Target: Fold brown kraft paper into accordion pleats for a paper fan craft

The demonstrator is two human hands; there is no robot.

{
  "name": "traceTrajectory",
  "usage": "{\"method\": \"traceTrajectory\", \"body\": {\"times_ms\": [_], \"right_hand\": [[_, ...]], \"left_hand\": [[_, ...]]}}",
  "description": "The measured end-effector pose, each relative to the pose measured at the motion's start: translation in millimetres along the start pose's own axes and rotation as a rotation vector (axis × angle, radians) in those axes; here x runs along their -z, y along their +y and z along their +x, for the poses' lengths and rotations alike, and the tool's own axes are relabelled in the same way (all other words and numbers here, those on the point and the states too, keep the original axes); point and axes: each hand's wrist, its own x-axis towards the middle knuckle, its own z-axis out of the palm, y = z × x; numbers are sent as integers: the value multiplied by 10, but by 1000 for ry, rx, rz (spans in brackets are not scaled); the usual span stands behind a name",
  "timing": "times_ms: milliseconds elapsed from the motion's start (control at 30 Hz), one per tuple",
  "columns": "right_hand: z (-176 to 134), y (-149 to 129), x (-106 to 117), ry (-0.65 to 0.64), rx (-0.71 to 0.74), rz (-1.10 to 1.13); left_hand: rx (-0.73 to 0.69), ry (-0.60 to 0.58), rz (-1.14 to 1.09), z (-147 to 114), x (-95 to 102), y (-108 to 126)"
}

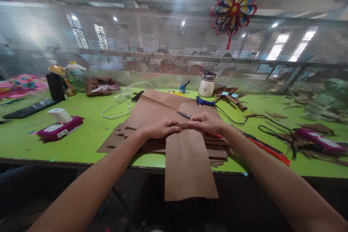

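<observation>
A brown kraft paper sheet (187, 166) hangs down over the table's front edge, its upper edge folded into a narrow strip. My left hand (164, 127) is closed on the left end of that fold, thumb on top. At the fold's right end, my right hand (206, 122) pinches the paper. Pointed scissor blades (184, 114) stick out leftward by my right fingers, and a bit of red shows below that hand; I cannot tell whether the scissors are gripped or lie underneath. Larger brown paper sheets (154, 107) lie flat beneath both hands.
On the green table (87, 130), a purple-and-white power strip (60, 128) sits left. A blue glue gun (205, 101) with a black cord lies beyond my right hand. Right of my forearm is a red-orange cutter (269, 148). A white jug (207, 85) stands at the back.
</observation>
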Motion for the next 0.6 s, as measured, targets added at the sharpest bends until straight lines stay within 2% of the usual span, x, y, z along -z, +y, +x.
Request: {"method": "traceTrajectory", "body": {"times_ms": [233, 333, 467, 600], "right_hand": [[13, -1, -4, 15, 20, 98], [20, 45, 3, 24, -2, 157], [29, 76, 24, 32, -36, 212], [33, 81, 55, 33, -48, 260]], "left_hand": [[103, -74, -207, -55, 13, 56], [114, -94, -169, -95, 73, 89], [113, -58, -67, -106, 104, 95], [136, -34, -69, -94, 91, 90]]}}
